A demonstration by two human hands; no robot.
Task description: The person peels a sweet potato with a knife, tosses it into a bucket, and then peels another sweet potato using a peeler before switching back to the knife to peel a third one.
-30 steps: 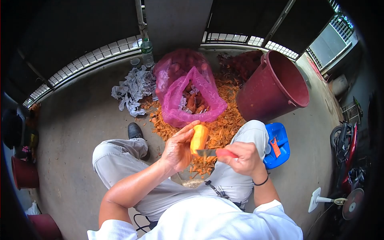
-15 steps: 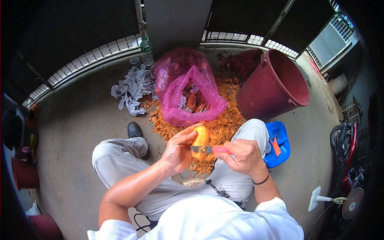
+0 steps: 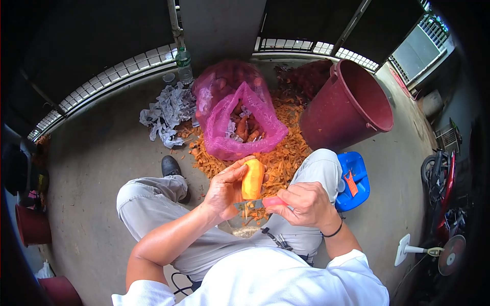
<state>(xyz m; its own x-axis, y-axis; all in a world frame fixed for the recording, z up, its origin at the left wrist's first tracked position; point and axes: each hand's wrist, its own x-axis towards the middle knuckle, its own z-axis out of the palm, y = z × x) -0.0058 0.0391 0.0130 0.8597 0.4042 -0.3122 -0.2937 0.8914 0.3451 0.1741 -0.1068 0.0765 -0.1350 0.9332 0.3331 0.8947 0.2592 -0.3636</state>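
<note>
My left hand (image 3: 227,187) is wrapped around a peeled, bright orange sweet potato (image 3: 252,179), held upright above my lap. In my right hand (image 3: 304,204) is a peeler with a pinkish-red handle (image 3: 275,201). Its grey blade (image 3: 244,204) lies across the lower end of the sweet potato, with a thin strip hanging just below. Beyond my hands, an open pink mesh bag (image 3: 217,142) holds several reddish-orange roots and crumpled paper. Orange peelings (image 3: 286,162) are heaped on the floor around the bag and between my legs.
A large maroon bin (image 3: 326,109) leans at the right, near a blue tray (image 3: 361,173) with an orange tool (image 3: 351,184) in it. Crumpled paper (image 3: 168,109) and a plastic bottle (image 3: 184,66) are left of the bag. A fan (image 3: 452,255) and motorbike (image 3: 446,191) are far right.
The peeler has slid down from the sweet potato's middle to its lower end, toward my body. My left hand keeps its hold, and the sweet potato now stands slightly more upright.
</note>
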